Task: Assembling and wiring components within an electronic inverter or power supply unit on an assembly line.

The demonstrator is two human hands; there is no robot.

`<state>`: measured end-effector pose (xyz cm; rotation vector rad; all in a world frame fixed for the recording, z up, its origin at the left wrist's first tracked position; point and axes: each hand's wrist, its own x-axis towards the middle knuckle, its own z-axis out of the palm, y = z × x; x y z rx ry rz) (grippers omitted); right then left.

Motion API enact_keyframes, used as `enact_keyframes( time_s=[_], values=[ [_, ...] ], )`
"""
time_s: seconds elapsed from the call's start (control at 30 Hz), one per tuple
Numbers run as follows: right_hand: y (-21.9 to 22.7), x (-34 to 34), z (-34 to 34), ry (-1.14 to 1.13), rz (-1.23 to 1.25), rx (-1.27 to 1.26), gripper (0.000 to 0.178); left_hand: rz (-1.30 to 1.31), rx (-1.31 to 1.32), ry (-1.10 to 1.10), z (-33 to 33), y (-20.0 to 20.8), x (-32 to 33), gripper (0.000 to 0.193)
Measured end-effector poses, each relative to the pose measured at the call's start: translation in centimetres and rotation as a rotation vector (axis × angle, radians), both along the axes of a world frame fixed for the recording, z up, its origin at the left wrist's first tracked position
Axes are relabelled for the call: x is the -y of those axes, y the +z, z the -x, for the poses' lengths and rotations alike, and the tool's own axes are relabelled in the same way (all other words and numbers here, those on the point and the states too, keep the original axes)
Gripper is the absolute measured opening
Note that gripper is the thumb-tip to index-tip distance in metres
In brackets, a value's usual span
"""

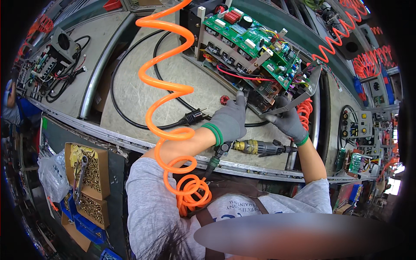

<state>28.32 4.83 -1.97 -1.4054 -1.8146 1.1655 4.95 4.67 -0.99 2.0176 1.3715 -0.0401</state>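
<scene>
An open electronic unit point(260, 56) with green circuit boards, bundled wires and a metal frame lies tilted on the bench before me. At its near left edge is my left hand point(229, 121) in a grey glove, fingertips together against the frame; what they pinch, if anything, is hidden. My right hand point(289, 123), gloved too, grips the metal end panel point(305, 93) at the near right corner, some fingers behind it. A small red-wound coil point(224, 100) rests beside my left hand. Close to my body lies an air screwdriver point(258, 147) with yellow wrapping, touched by neither hand.
An orange coiled air hose point(167, 86) hangs across my left arm. A black power cord with plug point(193, 116) loops over the bench. Boxes of screws point(93, 169) with a ratchet wrench point(80, 180) stand left. Other units sit left point(60, 56) and right point(357, 123).
</scene>
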Motion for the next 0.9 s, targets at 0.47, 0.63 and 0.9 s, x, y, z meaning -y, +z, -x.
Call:
enact_keyframes(
  time_s=[0.47,0.63,0.9],
  values=[
    [0.6,0.6,0.5,-0.009,-0.015,0.038,0.058,-0.036,0.043,-0.063,0.4,-0.8,-0.8,0.090],
    [0.1,0.5,0.1,-0.044,0.028,0.022,0.060,0.058,0.027,-0.025,0.5,0.3,0.2,0.104],
    [1.6,1.0,0.6,-0.119,0.105,0.029,0.065,0.102,0.321,0.098,3.2,-1.0,0.3,0.111]
  ],
)
